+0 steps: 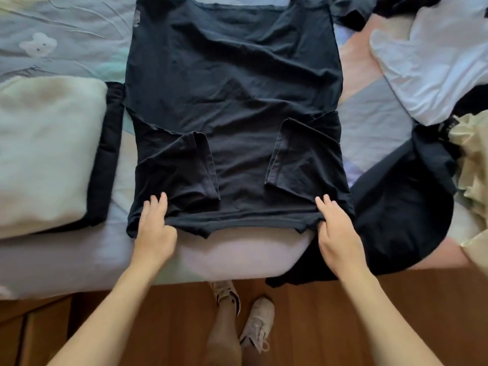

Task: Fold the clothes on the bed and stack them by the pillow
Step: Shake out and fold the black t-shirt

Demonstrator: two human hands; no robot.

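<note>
A black T-shirt [232,96] lies flat across the bed, both sleeves folded inward over its body. My left hand [154,231] pinches its near edge at the left, fingers on top and thumb tucked under the cloth. My right hand [336,231] pinches the near edge at the right in the same way. A cream pillow [45,154] lies at the left with a folded black garment [107,154] tucked against its right side.
A white shirt [435,62] lies at the far right, a beige garment [472,175] below it. A loose black garment [396,220] hangs over the bed's near edge [232,262] at the right. More dark clothes [369,9] lie at the back. Wooden floor and my shoes are below.
</note>
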